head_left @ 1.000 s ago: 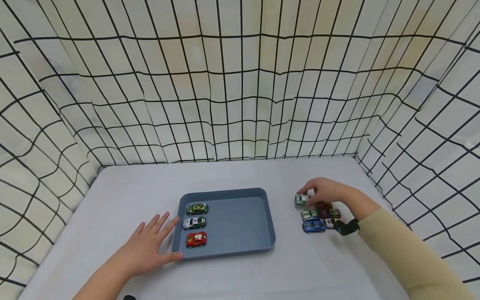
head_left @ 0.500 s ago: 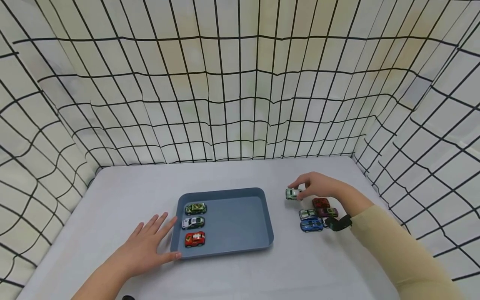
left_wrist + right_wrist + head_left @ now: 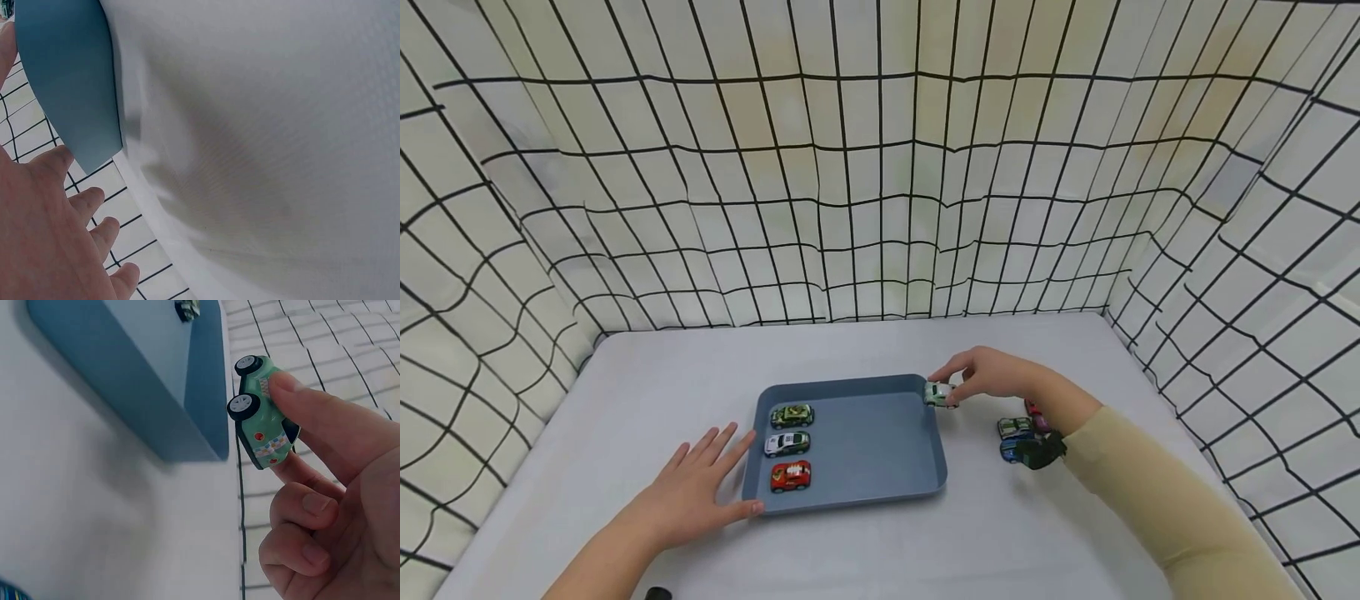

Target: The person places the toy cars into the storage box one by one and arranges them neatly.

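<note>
My right hand [image 3: 988,372] pinches a light green toy car [image 3: 265,412] between thumb and fingers, over the far right corner of the blue-grey tray [image 3: 880,442] in the head view. Its wheels and a checkered stripe show in the right wrist view. My left hand [image 3: 688,492] lies spread at the tray's left side, thumb on the near left corner and forefinger at the left rim. Inside the tray, along its left side, stand a green patterned toy car [image 3: 792,416], a white toy car [image 3: 787,444] and a red toy car [image 3: 791,476].
Right of the tray, a white-and-green toy car [image 3: 1014,428], a blue toy car [image 3: 1008,450] and a red one [image 3: 1033,408] sit close together, partly hidden by the right wrist's black strap [image 3: 1041,451]. A black grid-lined white curtain [image 3: 865,208] encloses the white table [image 3: 685,367].
My right hand has carried the light green car left, from the group of cars to the tray's far right corner. The left hand has stayed in place.
</note>
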The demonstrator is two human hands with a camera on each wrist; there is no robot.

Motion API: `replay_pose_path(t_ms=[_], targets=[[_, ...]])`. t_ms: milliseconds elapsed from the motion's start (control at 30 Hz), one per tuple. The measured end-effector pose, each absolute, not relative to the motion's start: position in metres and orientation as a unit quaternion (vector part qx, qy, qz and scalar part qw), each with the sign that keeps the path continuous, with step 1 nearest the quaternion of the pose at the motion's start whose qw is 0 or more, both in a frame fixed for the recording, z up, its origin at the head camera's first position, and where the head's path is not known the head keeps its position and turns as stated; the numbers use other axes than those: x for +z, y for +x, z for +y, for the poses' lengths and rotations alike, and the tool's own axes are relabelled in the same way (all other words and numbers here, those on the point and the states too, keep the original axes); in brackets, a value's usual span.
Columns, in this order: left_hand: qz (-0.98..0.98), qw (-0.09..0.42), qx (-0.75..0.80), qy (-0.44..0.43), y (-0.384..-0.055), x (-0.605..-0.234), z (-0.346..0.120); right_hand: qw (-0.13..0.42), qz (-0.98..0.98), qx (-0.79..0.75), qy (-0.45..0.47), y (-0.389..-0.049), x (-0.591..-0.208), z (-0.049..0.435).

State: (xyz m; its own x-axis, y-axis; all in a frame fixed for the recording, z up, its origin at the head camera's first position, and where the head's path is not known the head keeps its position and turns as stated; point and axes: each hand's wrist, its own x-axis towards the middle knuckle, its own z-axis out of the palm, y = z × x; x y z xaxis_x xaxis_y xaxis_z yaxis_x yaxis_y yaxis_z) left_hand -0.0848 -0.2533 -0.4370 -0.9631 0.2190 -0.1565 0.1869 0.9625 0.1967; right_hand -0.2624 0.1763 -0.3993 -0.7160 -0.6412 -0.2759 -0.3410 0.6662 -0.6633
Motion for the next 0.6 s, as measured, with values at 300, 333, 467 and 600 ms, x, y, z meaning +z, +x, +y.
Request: replay_pose_path(t_ms=[300,333,467,600], targets=[[0.986,0.09,0.093,0.104,-0.085,-0.437,-0.252,0.263,0.867,-0.312,-0.286,-0.247,-0.403,0.132],[0.986,0.09,0.095,0.104,-0.085,-0.437,-0.252,0.264,0.866,-0.313,-0.287,-0.245,-0.404,0.126],[0.985,0.095,0.099,0.103,-0.086,-0.438,-0.252,0.267,0.859,-0.32,-0.296,-0.238,-0.41,0.105],[0.985,0.097,0.098,0.1,-0.086,-0.439,-0.253,0.267,0.855,-0.322,-0.305,-0.23,-0.41,0.085]])
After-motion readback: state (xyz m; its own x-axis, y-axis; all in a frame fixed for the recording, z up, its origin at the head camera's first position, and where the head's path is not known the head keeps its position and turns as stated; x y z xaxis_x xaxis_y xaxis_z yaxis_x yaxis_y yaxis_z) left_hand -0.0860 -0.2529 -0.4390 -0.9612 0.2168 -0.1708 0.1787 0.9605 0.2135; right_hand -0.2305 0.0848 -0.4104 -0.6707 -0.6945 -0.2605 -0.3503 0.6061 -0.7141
